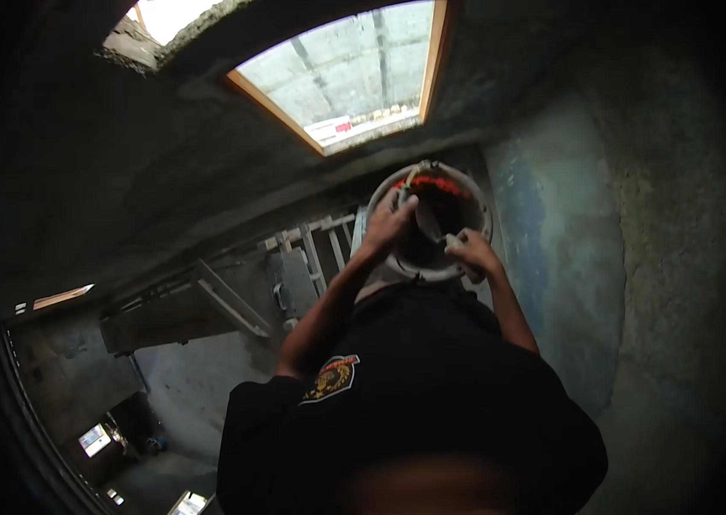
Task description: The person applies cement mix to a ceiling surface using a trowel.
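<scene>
A round bucket (pixel 486 225) with a pale rim is right in front of my body, dark inside with a patch of orange-red (pixel 438 184) near its far side. My left hand (pixel 389 221) is closed over the left part of the bucket; what its fingers hold is hard to make out, beside a pale yellowish strip (pixel 413 178). Over the right part, my right hand (pixel 471 250) is closed at the lower end of a grey trowel (pixel 428 223). The trowel's blade lies between both hands, above the dark contents.
A glazed window (pixel 346 73) with a wooden frame is ahead, and a rough opening (pixel 170 21) is at upper left. Bare plastered wall (pixel 569 249) rises close on the right. Wooden boards (pixel 230 296) and ladder-like timbers (pixel 315 253) are at left, with the floor (pixel 187 386) far below.
</scene>
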Motion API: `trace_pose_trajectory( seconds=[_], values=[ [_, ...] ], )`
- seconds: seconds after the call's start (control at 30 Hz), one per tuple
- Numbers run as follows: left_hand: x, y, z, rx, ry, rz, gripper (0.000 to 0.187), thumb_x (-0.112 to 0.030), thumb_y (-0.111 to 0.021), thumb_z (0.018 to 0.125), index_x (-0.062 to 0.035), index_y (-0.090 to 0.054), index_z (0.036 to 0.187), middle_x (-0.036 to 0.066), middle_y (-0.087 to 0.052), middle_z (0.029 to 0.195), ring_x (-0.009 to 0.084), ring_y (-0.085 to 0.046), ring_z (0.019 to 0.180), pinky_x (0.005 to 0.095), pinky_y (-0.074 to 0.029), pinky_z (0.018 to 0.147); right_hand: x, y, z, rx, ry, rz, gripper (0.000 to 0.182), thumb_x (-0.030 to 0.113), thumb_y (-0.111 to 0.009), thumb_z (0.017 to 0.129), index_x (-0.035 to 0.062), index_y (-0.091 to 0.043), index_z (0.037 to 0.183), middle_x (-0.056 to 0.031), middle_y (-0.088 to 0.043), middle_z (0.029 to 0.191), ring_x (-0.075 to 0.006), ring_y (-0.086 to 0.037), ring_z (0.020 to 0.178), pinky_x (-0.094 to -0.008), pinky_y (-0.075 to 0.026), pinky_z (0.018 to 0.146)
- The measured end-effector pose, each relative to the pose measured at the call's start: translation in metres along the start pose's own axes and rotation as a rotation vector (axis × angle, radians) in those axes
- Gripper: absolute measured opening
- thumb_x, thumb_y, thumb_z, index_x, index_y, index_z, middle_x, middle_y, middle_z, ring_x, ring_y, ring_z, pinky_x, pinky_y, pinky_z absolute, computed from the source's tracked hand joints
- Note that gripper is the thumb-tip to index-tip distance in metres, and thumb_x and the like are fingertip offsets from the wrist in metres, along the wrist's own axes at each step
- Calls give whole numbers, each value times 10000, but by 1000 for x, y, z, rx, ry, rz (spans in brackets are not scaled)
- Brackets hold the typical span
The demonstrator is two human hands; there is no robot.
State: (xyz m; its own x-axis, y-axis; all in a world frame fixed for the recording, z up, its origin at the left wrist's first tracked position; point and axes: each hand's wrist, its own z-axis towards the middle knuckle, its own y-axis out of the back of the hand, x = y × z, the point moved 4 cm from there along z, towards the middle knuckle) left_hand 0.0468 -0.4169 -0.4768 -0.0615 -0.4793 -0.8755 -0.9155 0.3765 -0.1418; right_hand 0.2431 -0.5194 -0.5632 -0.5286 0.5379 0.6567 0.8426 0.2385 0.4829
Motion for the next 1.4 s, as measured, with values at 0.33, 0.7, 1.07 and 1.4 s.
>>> trace_pose_trajectory(
  seconds=[0.33,0.7,1.07,1.4],
  values=[
    [94,73,11,-222,442,455,403,-350,-575,872,-37,-509,626,27,-456,514,133,-428,420,320,-348,404,-29,-9,-16,243,-441,542,321,226,-600,836,-52,-537,984,-147,-589,714,-227,-626,550,-341,-524,432],
    [106,61,21,-139,142,787,358,-342,-548,866,-6,-610,977,254,-615,750,383,-628,758,440,-479,673,-1,35,-49,192,-499,-158,409,313,-484,862,-71,-560,743,-148,-573,586,-236,-567,464,-393,-457,422],
    [77,38,-4,-206,-69,685,252,-213,-533,886,-10,-595,1023,253,-606,808,392,-616,788,409,-473,660,-11,-25,-35,320,-254,-288,485,382,-523,830,-91,-600,749,-241,-598,632,-342,-632,644,-438,-484,650],
    [74,38,-6,-201,-16,667,269,-227,-520,894,-19,-600,1043,239,-607,776,340,-629,715,401,-467,636,-19,-50,-26,319,-223,69,390,353,-592,824,-25,-606,730,-84,-540,562,-150,-535,439,-316,-436,427]
  ],
)
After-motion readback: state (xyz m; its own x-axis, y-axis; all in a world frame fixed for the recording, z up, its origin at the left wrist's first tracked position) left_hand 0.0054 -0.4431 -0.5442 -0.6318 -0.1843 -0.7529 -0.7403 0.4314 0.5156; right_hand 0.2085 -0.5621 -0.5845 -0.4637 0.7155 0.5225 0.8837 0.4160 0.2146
